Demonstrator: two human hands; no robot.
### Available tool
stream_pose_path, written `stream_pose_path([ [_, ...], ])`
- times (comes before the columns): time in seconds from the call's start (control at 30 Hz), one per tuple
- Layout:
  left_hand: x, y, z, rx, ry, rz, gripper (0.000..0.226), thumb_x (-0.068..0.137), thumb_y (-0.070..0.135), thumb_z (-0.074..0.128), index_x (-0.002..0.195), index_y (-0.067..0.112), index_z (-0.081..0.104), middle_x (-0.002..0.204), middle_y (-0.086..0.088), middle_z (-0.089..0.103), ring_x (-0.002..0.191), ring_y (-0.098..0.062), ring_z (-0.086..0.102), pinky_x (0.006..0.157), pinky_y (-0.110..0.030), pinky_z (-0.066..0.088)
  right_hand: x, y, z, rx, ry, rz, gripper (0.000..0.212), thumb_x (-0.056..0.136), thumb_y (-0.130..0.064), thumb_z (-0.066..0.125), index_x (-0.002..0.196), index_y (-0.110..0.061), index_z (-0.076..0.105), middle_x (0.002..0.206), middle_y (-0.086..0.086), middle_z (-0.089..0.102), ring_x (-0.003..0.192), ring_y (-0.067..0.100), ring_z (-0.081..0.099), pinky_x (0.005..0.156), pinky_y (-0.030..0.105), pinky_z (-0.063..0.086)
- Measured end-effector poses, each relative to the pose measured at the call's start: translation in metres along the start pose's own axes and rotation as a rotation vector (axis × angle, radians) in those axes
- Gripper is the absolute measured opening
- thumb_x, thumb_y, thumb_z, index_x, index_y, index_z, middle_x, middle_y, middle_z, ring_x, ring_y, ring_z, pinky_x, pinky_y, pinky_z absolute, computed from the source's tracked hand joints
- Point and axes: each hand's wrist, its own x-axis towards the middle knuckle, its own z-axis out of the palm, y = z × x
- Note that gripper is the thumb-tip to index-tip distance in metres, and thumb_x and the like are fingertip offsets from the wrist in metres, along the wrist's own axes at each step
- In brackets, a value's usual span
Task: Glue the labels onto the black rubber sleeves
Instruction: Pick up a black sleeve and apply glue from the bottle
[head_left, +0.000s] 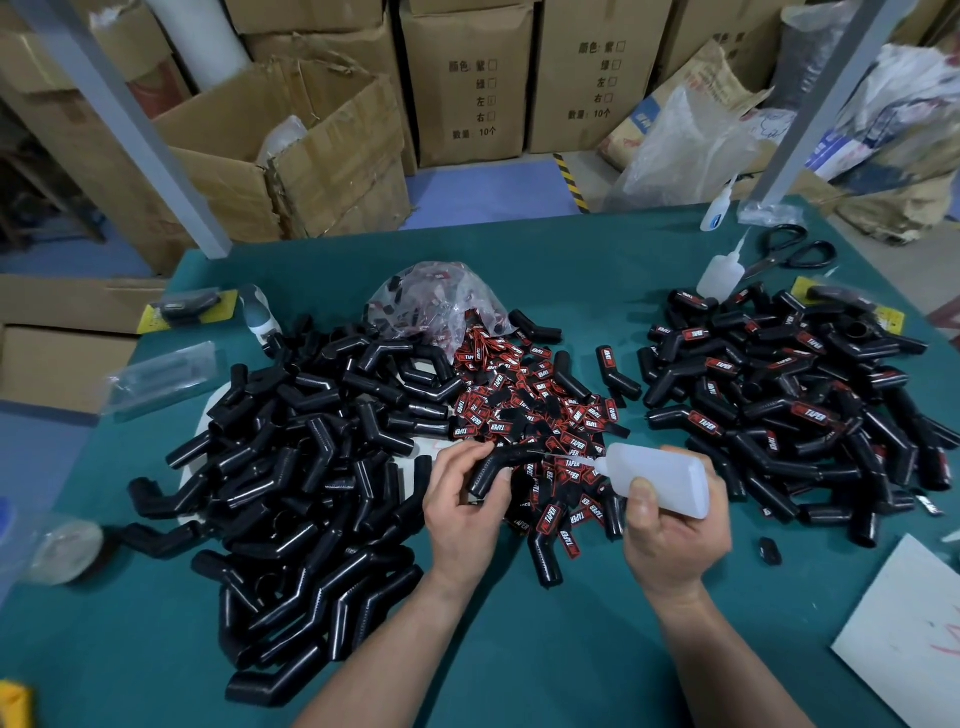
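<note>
Risk, too much glue: the right hand (670, 525) wraps a soft glue bottle (665, 478), so a hard squeeze would probably flood the sleeve (491, 470) and leave a messy label edge.
Risk, stuck skin: the left hand (467, 499) has its thumb close to where the nozzle (576, 460) aims; glue running that way could bond finger to rubber.
Risk, drips: the nozzle hangs over the loose labels (540, 410); a stray drop could weld several together or to the desk (519, 649).
Risk, wrong spot: the sleeve is round and bent, so if it rolls in the grip the bead may land off target.
Left hand pose: forearm in from below, fingers curled round the sleeve, thumb on its lower end.
Right hand pose: fingers closed round the bottle's body, thumb on its near face, nozzle pointing left at the sleeve.
Sleeve position: held just above the labels, between the plain sleeves (311, 441) and the labelled pile (779, 395).
</note>
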Motion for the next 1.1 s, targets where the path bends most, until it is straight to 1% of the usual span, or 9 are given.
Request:
stream_pose_path([
  [0.17,-0.0008,-0.0028,-0.0014,-0.001,0.0,-0.015,0.029,0.087,0.027,0.075,0.115,0.031,0.071,0.118,0.018,0.064,0.113,-0.014,0.065,0.098,-0.024,0.052,-0.0006,-0.0019,0.0017,0.009,-0.02,-0.02,0.045,0.095,-0.047,0.063,0.102,-0.004,0.053,0.111,-0.03,0.059,0.09,-0.005,0.059,0.072,0.011,0.045],
  [0.3,-0.0002,-0.003,-0.0011,-0.008,0.002,-0.016,0.029,0.087,0.025,0.075,0.115,0.031,0.071,0.118,0.015,0.065,0.113,-0.013,0.065,0.096,-0.02,0.051,0.0028,-0.0011,-0.0006,0.0,0.011,-0.013,0.043,0.095,-0.047,0.063,0.103,-0.006,0.054,0.112,-0.031,0.06,0.091,-0.005,0.06,0.072,0.011,0.046],
  [0.4,-0.0007,-0.0031,-0.0009,-0.016,0.003,-0.013,0.03,0.087,0.023,0.075,0.115,0.031,0.071,0.117,0.017,0.064,0.112,-0.011,0.065,0.095,-0.017,0.05,-0.0007,-0.0008,0.0015,0.001,-0.014,-0.022,0.044,0.095,-0.046,0.063,0.102,-0.003,0.053,0.112,-0.03,0.059,0.09,-0.005,0.06,0.072,0.011,0.046],
  [0.5,-0.0007,-0.0032,-0.0008,-0.014,0.003,-0.01,0.029,0.086,0.024,0.075,0.114,0.031,0.071,0.117,0.019,0.064,0.112,-0.011,0.064,0.096,-0.017,0.05,-0.002,0.0003,0.0017,-0.008,-0.028,-0.042,0.045,0.095,-0.044,0.063,0.101,-0.001,0.053,0.112,-0.029,0.059,0.091,-0.005,0.06,0.073,0.009,0.045],
  [0.63,-0.0005,-0.0029,-0.0008,-0.017,0.008,-0.013,0.029,0.086,0.024,0.075,0.114,0.033,0.071,0.116,0.017,0.065,0.111,-0.011,0.065,0.094,-0.017,0.051,0.001,0.0018,-0.0007,0.0,0.001,-0.026,0.043,0.095,-0.045,0.064,0.102,-0.004,0.053,0.111,-0.028,0.06,0.09,-0.002,0.061,0.071,0.012,0.046],
  [0.83,-0.0003,-0.0038,0.0005,0.01,0.022,0.014,0.029,0.085,0.024,0.076,0.112,0.032,0.072,0.116,0.021,0.064,0.111,-0.008,0.064,0.098,-0.018,0.049,-0.0023,-0.0031,0.0033,0.0,-0.031,-0.049,0.043,0.096,-0.045,0.063,0.1,-0.003,0.052,0.113,-0.029,0.059,0.091,-0.005,0.06,0.075,0.01,0.044],
  [1.0,0.0004,-0.0031,-0.0005,0.015,0.019,0.019,0.034,0.085,0.026,0.075,0.114,0.043,0.071,0.116,0.019,0.064,0.111,-0.011,0.064,0.097,-0.019,0.049,0.0014,-0.0038,0.0012,-0.006,-0.012,-0.043,0.043,0.095,-0.045,0.063,0.101,-0.004,0.053,0.112,-0.031,0.059,0.09,-0.005,0.06,0.073,0.011,0.045],
  [1.1,0.0005,-0.0021,0.0,0.022,0.022,0.021,0.037,0.085,0.026,0.075,0.114,0.047,0.07,0.116,0.021,0.064,0.112,-0.011,0.064,0.097,-0.022,0.051,0.0003,-0.0052,0.0032,-0.016,-0.023,-0.058,0.044,0.096,-0.045,0.062,0.101,-0.003,0.052,0.113,-0.031,0.058,0.092,-0.006,0.059,0.074,0.009,0.044],
])
